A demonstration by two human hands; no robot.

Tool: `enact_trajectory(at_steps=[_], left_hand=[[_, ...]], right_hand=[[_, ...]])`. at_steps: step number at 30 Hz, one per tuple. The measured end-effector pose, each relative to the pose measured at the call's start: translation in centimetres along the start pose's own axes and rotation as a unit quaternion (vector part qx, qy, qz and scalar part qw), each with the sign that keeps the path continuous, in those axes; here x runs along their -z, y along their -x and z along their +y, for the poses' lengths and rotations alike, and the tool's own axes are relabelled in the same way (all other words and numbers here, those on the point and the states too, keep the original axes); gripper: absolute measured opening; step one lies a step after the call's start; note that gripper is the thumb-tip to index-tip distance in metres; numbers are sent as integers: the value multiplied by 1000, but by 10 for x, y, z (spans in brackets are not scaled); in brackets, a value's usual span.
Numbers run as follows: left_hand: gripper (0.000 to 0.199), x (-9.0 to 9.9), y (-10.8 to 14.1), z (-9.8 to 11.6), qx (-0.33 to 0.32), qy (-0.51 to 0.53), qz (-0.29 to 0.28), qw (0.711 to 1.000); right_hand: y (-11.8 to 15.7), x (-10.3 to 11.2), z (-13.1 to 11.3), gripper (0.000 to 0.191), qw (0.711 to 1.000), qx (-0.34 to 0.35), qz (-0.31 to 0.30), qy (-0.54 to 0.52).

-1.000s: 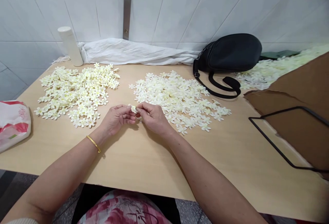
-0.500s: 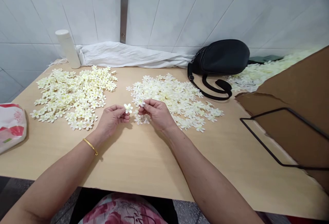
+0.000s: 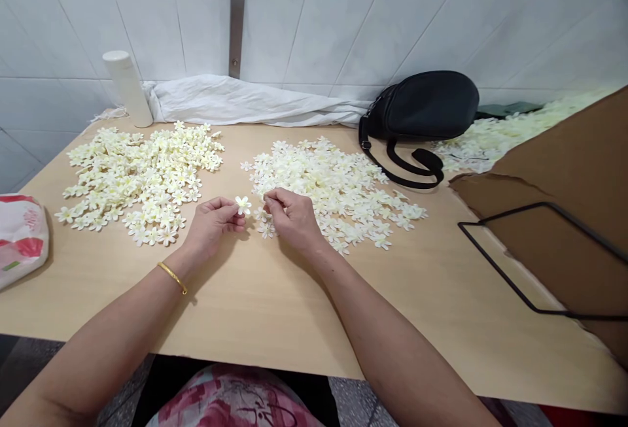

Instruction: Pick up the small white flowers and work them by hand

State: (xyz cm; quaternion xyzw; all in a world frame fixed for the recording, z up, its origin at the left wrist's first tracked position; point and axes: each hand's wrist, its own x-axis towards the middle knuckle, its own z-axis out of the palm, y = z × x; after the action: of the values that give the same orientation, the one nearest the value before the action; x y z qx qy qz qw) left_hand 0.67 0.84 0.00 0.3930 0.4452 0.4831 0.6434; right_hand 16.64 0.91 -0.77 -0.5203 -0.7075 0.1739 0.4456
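Note:
Between thumb and fingers, my left hand (image 3: 216, 221) pinches a white flower (image 3: 242, 204) with a pale yellow centre. Just to its right, my right hand (image 3: 293, 216) is closed at the near left edge of a pile of loose white flowers (image 3: 324, 172); what its fingertips hold, if anything, is hidden. A few loose flowers (image 3: 265, 225) lie beneath and beside that hand. Another pile of cream flowers (image 3: 142, 178) spreads over the table left of my left hand.
On the table (image 3: 255, 309) are a white bottle (image 3: 128, 90), a white cloth (image 3: 220, 101) along the wall and a black bag (image 3: 429, 106). A red-white packet (image 3: 22, 240) lies left. Cardboard (image 3: 564, 185), a black wire frame (image 3: 500, 273) and more flowers (image 3: 505, 134) stand right.
The flower seen at my right fingertips no longer shows, and those fingers have closed and turned downward. My left hand still holds its flower in nearly the same place.

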Motion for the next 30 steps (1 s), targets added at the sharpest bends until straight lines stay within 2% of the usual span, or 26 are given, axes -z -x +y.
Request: enact_trajectory(at_steps=[6,11,15,23,27,30], left_hand=[[10,-2,0,1,-2,-26,27,999],[11,-1,-1,7,-17,-5,63,998],[8,0,-3,10,-29,4,98,995],[9,-1,-2,8,-29,4,91,995],[9,-1,-2,8,-32,1,86,996],[8,-1,-3,9,-35,3,90,995]], right_hand=[[0,0,1,17,1000,-25,-8,4],[-2,-1,6,19,996,31,-16,85],[-2,-2,8,20,985,67,-47,151],[0,-7,11,16,977,42,-65,199],[0,-10,9,11,973,56,-90,207],[1,-10,2,12,966,84,-78,230]])
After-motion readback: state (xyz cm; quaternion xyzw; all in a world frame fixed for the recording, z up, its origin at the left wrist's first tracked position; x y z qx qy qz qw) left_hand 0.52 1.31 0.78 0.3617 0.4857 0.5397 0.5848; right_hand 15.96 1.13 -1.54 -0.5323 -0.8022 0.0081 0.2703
